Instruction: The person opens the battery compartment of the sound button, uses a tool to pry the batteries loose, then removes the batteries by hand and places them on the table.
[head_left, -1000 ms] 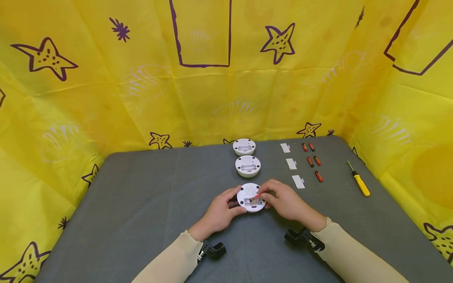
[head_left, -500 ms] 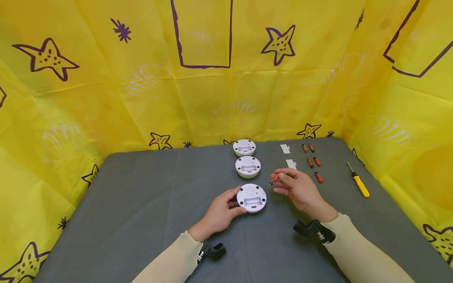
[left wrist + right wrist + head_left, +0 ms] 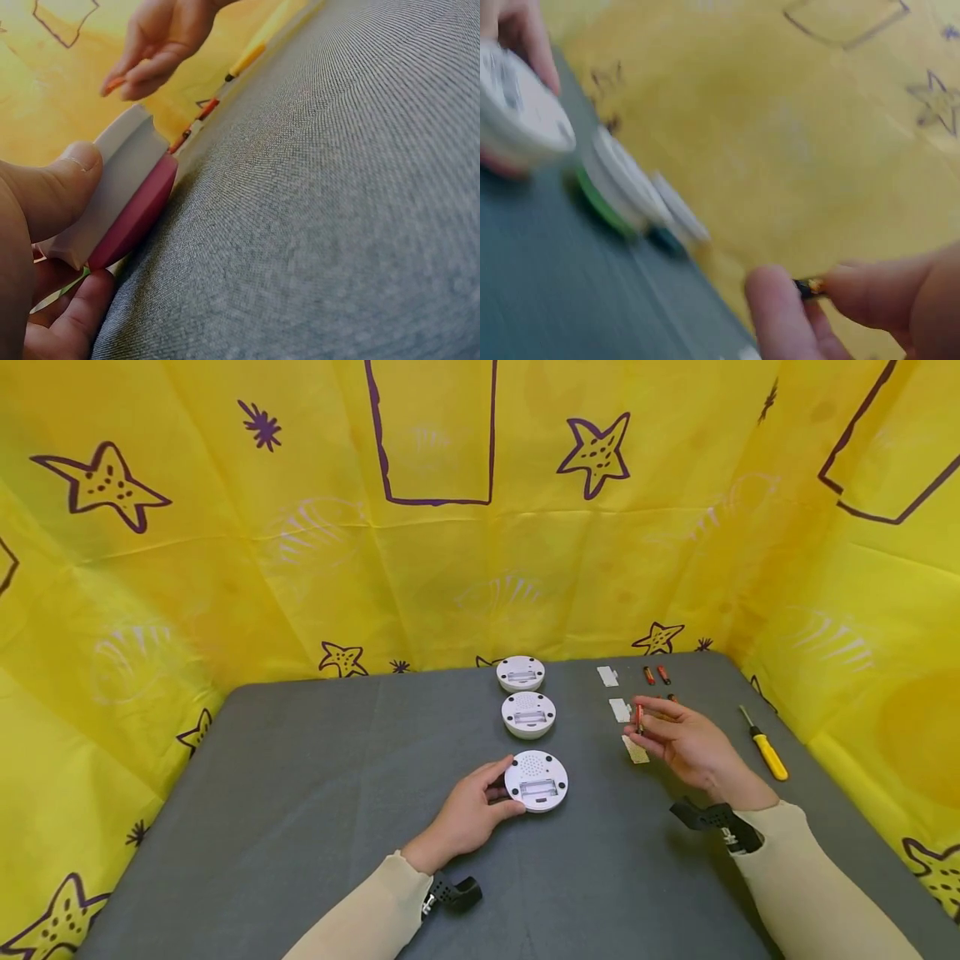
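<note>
My left hand (image 3: 468,810) grips the left edge of a round white device (image 3: 534,766), thumb at the near side and fingers at the far side. Its perforated base faces up, and no battery sits in its uncovered compartment (image 3: 538,788). The left wrist view shows the device's pink lower part (image 3: 139,217) close over the cloth. Out to the right, my right hand (image 3: 693,747) pinches a red battery (image 3: 639,718) between thumb and fingers, above the white battery covers. The battery's dark end (image 3: 804,289) shows in the blurred right wrist view.
Two more upturned white devices, a nearer one (image 3: 528,728) and a farther one (image 3: 520,665), stand behind. White covers (image 3: 619,710) lie in a column to the right. Beyond them are loose red batteries (image 3: 663,674), some hidden by my right hand, and a yellow-handled screwdriver (image 3: 767,753).
My right hand has carried the battery from the device's compartment, up and away to the right, over the covers. My left hand has kept its hold on the device.
</note>
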Demonstrator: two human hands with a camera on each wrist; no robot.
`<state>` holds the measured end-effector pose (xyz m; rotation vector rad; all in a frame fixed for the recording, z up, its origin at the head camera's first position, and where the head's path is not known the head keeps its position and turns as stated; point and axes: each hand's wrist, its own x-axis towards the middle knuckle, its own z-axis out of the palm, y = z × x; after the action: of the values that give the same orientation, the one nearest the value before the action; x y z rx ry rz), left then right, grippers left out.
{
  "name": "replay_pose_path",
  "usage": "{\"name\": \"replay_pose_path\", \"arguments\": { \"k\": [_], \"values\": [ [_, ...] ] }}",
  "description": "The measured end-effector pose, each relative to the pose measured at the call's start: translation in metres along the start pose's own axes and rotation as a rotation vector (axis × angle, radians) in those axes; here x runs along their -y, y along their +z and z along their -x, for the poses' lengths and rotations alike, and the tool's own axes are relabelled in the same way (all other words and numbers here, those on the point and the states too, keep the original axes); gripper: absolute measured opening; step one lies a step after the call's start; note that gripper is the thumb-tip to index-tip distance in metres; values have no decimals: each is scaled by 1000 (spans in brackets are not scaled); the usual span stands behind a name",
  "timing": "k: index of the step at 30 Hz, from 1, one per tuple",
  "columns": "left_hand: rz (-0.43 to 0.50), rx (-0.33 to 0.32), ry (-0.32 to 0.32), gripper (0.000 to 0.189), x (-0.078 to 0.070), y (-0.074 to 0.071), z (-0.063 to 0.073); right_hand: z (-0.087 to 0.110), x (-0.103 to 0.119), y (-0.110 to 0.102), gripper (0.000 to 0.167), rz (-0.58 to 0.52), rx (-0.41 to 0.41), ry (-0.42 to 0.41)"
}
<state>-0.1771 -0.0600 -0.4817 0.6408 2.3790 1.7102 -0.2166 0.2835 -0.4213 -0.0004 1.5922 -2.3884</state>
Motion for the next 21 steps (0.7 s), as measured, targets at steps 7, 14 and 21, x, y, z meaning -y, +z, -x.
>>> {"name": "replay_pose_path", "arguments": {
  "k": [7,14,21],
  "values": [
    [19,-6,5,73,9,-1,0,2,25,-57,30,244,27,-4],
    [16,-3,-1,72,10,0,0,-2,38,-108,28,397,-38,47],
    [25,8,6,68,-12,-2,2,-10,35,-123,42,733,-63,94]
  ]
}}
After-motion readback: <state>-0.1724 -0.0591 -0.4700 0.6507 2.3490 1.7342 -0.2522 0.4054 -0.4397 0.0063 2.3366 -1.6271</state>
